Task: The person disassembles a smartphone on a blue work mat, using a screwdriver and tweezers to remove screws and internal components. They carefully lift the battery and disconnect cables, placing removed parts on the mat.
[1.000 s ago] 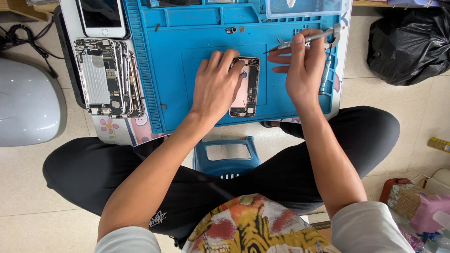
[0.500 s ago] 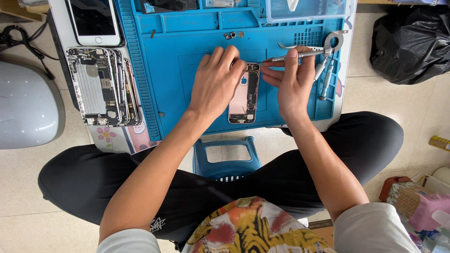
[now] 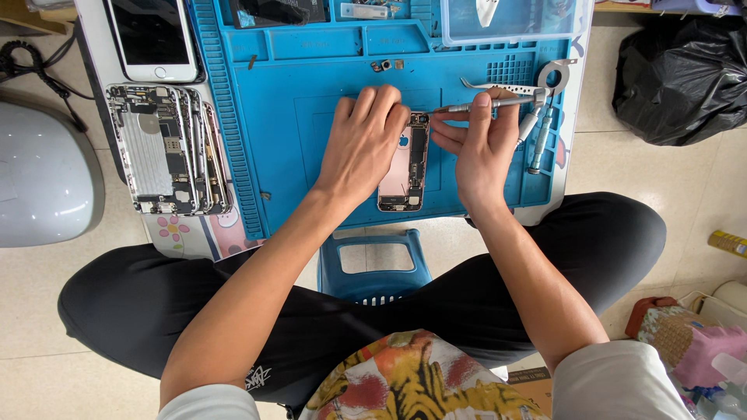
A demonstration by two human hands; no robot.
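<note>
Nearest, one blue stool [image 3: 372,264]. On one blue mat [image 3: 303,140], one opened phone [image 3: 405,163]: left hand [image 3: 362,144] presses it, fingers together; right hand [image 3: 482,152] at 3 o'clock pinches one screwdriver [image 3: 486,103]. At 9 o'clock, one stack of phone frames [image 3: 167,148].

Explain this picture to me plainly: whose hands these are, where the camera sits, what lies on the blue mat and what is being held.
There is no machine here: a person sits cross-legged and works with bare hands, and the one camera is worn on the head, looking down. The left hand presses flat on an opened pink phone lying on the blue mat. The right hand pinches a thin metal tool whose tip meets the phone's top edge. Left of the mat lies a stack of stripped phone frames, with a white phone above it. Spare tools lie at the mat's right side.
</note>
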